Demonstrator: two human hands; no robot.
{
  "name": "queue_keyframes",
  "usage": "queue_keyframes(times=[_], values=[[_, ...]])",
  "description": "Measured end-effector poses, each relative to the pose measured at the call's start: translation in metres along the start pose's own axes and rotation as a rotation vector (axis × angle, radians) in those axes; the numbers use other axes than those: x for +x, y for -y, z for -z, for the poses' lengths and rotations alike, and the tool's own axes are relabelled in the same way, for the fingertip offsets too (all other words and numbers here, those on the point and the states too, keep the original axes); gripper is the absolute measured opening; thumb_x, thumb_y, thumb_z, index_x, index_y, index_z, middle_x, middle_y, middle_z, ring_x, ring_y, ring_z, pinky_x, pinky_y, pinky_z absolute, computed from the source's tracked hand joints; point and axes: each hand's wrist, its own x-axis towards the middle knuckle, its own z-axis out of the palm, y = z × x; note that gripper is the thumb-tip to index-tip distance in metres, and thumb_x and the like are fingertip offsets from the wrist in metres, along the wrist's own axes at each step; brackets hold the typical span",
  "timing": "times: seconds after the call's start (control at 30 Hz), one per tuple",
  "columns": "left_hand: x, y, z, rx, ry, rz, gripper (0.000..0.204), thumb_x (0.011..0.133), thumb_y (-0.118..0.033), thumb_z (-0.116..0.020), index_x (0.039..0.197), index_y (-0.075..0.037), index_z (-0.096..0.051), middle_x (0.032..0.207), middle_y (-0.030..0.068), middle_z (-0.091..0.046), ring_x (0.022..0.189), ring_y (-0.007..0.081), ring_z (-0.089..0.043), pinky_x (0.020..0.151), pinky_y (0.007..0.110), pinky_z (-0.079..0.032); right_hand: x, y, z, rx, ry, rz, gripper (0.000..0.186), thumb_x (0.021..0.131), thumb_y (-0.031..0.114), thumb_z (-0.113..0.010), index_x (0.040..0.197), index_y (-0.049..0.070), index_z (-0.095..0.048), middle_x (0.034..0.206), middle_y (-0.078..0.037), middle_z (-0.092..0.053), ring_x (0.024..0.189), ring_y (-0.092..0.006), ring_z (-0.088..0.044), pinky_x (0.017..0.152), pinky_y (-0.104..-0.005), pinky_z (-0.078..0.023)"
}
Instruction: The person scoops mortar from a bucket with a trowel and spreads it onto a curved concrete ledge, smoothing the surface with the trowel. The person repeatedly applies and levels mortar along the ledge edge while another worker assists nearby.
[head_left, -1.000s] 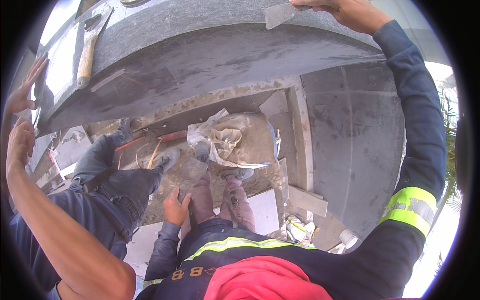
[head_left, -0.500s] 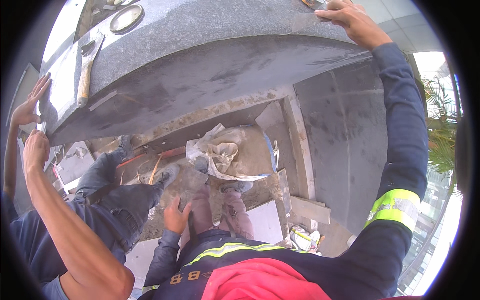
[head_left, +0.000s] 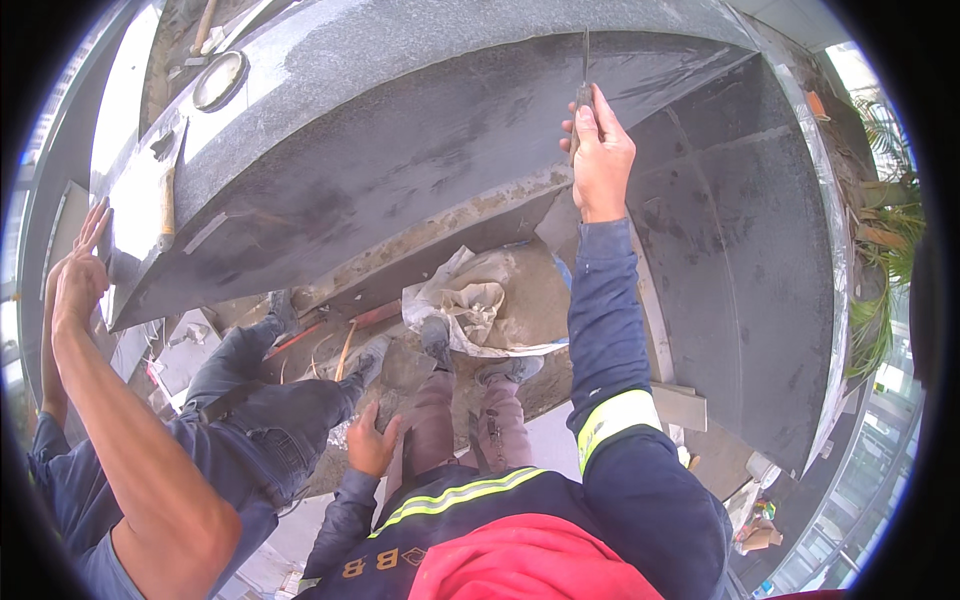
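My right hand [head_left: 603, 168] is wrapped round the handle of a putty knife [head_left: 581, 98]. Its thin blade points away from me, seen nearly edge-on, at the front edge of a grey speckled stone slab [head_left: 420, 62]. Whether the blade touches the stone, I cannot tell. Below that edge runs the slab's dark, smeared front face [head_left: 430, 150]. My left hand [head_left: 371, 443] hangs low beside my body, fingers apart, with nothing in it. Another putty knife [head_left: 167, 208] with a wooden handle lies on the slab's left end, near a round shallow tin [head_left: 219, 81].
At left a co-worker's hands [head_left: 82, 285] rest at the slab's end; their bent legs [head_left: 270, 375] are beside mine. A white sack [head_left: 450, 295] with sandy material lies on the floor ahead of my feet. A dark panel [head_left: 740, 290] rises at right. A hammer [head_left: 205, 28] lies far left.
My right hand has come left and nearer from the slab's far right. The putty knife has turned from lying flat over the top to edge-on at the front edge. My view has shifted slightly.
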Motion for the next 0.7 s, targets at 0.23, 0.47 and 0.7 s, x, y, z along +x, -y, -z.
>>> queue_keyframes(times=[0.23, 0.47, 0.7], values=[[-0.015, 0.013, 0.0, 0.035, -0.007, 0.029, 0.052, 0.083, -0.023, -0.082, 0.12, 0.01, -0.066, 0.104, 0.0295, -0.072, 0.096, 0.0423, -0.072, 0.086, 0.044, -0.056, -0.013, 0.01, -0.009, 0.08, -0.02, -0.059, 0.044, 0.105, 0.014, -0.058, 0.146, 0.0, -0.054, 0.113, -0.013, -0.07, 0.087, -0.0114, -0.064, 0.062, -0.0265, -0.055], [-0.015, 0.016, 0.002, 0.0, -0.014, -0.009, 0.053, 0.083, -0.024, -0.082, 0.119, 0.01, -0.066, 0.103, 0.0292, -0.072, 0.096, 0.0422, -0.072, 0.085, 0.044, -0.056, -0.027, -0.014, -0.058, 0.193, -0.007, -0.045, 0.049, 0.103, 0.012, -0.063, 0.149, 0.003, -0.052, 0.101, -0.004, -0.065, 0.072, -0.008, -0.058, 0.058, -0.025, -0.051], [-0.024, 0.032, 0.007, 0.005, -0.021, 0.022, 0.051, 0.082, -0.022, -0.083, 0.118, 0.011, -0.066, 0.102, 0.0291, -0.071, 0.094, 0.042, -0.072, 0.083, 0.043, -0.056, -0.072, -0.037, -0.094, -0.144, 0.038, 0.254, 0.043, 0.1, 0.01, -0.066, 0.14, -0.003, -0.059, 0.104, -0.008, -0.067, 0.076, -0.0084, -0.059, 0.066, -0.024, -0.049]])
